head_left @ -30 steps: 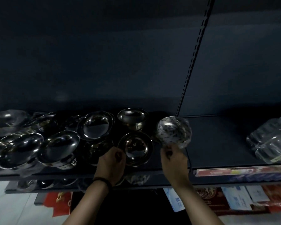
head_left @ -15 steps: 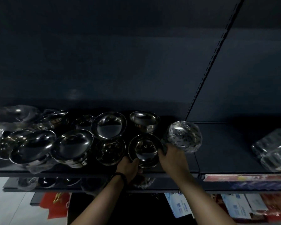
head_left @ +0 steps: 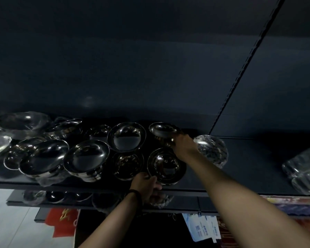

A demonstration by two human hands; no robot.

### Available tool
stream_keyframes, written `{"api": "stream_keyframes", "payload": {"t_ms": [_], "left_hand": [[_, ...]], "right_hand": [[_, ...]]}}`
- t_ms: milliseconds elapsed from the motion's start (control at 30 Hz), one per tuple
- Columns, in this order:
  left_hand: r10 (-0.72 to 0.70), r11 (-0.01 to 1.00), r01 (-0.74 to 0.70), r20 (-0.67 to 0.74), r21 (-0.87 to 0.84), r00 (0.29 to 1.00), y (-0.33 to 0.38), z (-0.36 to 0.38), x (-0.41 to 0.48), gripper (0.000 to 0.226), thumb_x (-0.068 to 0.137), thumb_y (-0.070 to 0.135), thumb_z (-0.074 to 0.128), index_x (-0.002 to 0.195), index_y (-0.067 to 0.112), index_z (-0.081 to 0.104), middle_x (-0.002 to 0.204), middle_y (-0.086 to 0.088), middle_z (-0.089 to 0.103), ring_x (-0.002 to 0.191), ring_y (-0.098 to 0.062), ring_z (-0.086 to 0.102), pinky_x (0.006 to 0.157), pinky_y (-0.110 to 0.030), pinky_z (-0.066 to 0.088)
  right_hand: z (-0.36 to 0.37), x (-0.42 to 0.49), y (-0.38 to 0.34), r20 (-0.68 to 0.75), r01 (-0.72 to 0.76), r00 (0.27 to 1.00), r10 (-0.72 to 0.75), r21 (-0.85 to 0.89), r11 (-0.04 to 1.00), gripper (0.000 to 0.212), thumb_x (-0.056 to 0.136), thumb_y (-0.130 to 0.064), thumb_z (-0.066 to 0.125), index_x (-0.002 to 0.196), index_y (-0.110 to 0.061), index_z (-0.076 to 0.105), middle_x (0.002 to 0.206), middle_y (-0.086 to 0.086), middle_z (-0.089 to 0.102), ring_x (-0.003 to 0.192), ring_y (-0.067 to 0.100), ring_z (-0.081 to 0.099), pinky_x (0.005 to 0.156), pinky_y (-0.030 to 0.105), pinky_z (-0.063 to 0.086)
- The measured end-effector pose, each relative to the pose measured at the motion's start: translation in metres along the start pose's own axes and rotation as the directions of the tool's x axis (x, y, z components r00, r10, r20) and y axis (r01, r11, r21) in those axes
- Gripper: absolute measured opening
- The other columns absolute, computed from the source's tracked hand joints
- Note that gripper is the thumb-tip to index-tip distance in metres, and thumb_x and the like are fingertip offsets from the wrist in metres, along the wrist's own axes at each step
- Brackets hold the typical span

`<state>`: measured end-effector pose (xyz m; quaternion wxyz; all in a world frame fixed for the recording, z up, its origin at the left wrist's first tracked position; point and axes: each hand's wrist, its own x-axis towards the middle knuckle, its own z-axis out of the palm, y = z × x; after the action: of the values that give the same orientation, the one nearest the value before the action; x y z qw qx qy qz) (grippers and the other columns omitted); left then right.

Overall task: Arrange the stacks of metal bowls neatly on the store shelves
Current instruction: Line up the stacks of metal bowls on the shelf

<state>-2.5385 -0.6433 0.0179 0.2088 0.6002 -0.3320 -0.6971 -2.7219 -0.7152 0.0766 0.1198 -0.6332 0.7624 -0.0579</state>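
A dim store aisle: a dark back panel (head_left: 150, 68) rises behind a dark, matte shelf (head_left: 249, 176) that carries crowded stacks of polished metal bowls. The left hand (head_left: 145, 183) holds the near rim of the front stack (head_left: 166, 163) at the shelf's front edge, its fingers (head_left: 153, 179) curled round the rim. The right hand (head_left: 183, 145) reaches over that stack to the rear stack (head_left: 163, 129). Its fingers lie low against the stack's side under the flared rim, but the gloom hides whether they grip or only touch. Just right of this hand a wrapped bowl (head_left: 213, 151) leans on its side in crinkled clear film. The step in hand looks like lining the rear stack up behind the front one. Doing it well probably means sliding it from low down rather than tugging at the top rim, since nested steel bowls are slick and can shift or tip. The left hand would best keep the front stack steady so that the two do not knock together. The bowls are round, thin-walled and mirror-bright. The wider bowls (head_left: 86, 156) to the left sit tilted and overlapping, so they likely need straightening too. Far right, clear plastic packs (head_left: 302, 174) lie well apart from the bowls.
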Motion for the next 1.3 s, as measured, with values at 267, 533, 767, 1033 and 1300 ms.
{"api": "stream_keyframes", "payload": {"t_ms": [267,533,767,1033,1300], "left_hand": [[0.030,0.999,-0.029,0.012,-0.034,0.999,-0.003,0.001,-0.007,0.016,0.105,0.013,0.051,0.108,-0.001,0.059,0.095,-0.021,0.064,0.055,-0.034,0.071,0.049,-0.038,0.058],[0.096,0.979,-0.097,-0.016,-0.177,0.995,-0.012,-0.002,0.001,0.013,0.108,0.024,0.049,0.100,0.016,0.057,0.096,-0.018,0.065,0.075,-0.034,0.068,0.060,-0.033,0.054],[0.079,0.937,-0.031,0.122,-0.349,0.989,-0.015,-0.008,-0.004,0.028,0.111,0.034,0.036,0.117,0.021,0.059,0.116,-0.016,0.072,0.089,-0.032,0.067,0.080,-0.039,0.053],[0.182,0.932,-0.111,0.183,-0.344,0.966,-0.013,-0.007,-0.004,0.031,0.108,0.039,0.047,0.132,0.019,0.054,0.126,-0.021,0.071,0.100,-0.033,0.063,0.087,-0.045,0.047],[0.278,0.930,-0.232,0.133,-0.283,0.951,-0.024,-0.002,0.001,0.025,0.110,0.030,0.048,0.127,0.048,0.056,0.115,-0.022,0.073,0.092,-0.035,0.066,0.074,-0.043,0.049]], "right_hand": [[-0.001,-0.029,0.019,-0.335,0.251,0.928,-0.163,0.241,0.938,0.026,0.097,-0.009,0.067,0.122,-0.013,0.075,0.126,0.015,0.069,0.106,0.037,0.070,0.092,0.041,0.057],[0.035,-0.116,0.030,-0.480,0.386,0.846,-0.230,0.255,0.887,0.022,0.092,0.005,0.073,0.109,-0.009,0.078,0.104,0.003,0.068,0.094,0.017,0.065,0.085,0.023,0.051],[0.077,-0.127,0.034,-0.372,0.341,0.895,-0.245,0.219,0.914,0.024,0.090,0.000,0.076,0.110,-0.014,0.075,0.107,-0.001,0.063,0.094,0.017,0.067,0.073,0.034,0.061],[0.084,-0.130,0.033,-0.266,0.282,0.939,-0.219,0.228,0.932,0.024,0.092,-0.004,0.074,0.113,-0.017,0.076,0.110,-0.004,0.062,0.096,0.013,0.066,0.077,0.035,0.062],[0.075,-0.135,0.032,-0.176,0.223,0.969,-0.175,0.307,0.925,0.023,0.100,-0.006,0.063,0.114,-0.019,0.076,0.115,-0.005,0.062,0.101,0.012,0.064,0.081,0.038,0.059]]}}
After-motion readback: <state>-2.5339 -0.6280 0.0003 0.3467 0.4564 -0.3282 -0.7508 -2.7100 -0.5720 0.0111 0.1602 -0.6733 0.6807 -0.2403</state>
